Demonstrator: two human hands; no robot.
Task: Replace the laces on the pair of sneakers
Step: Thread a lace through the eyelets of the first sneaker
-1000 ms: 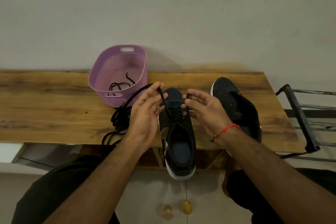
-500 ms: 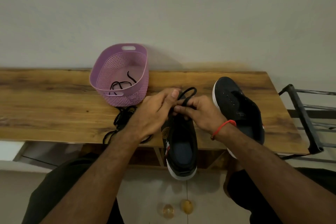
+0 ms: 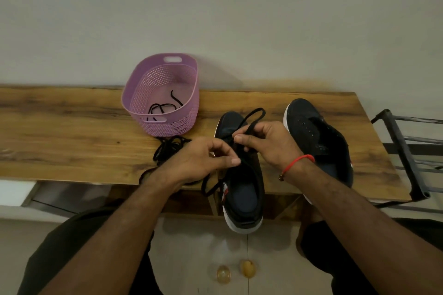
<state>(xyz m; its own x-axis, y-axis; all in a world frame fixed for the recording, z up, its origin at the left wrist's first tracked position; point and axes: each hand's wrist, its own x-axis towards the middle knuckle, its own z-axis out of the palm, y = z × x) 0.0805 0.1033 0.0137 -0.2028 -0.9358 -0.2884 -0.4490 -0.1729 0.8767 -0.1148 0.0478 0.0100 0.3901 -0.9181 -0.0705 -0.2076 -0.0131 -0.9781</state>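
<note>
Two hands work at the near sneaker on the tabletop — your left hand and right hand each pinch the black lace, tying its bow. Next, draw the loops snug; right of it, the other sneaker looks unlaced.

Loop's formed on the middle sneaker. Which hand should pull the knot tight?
Probably the right hand: it pinches the lace loop above the sneaker. The left hand holds the lace lower, better for anchoring.
</note>
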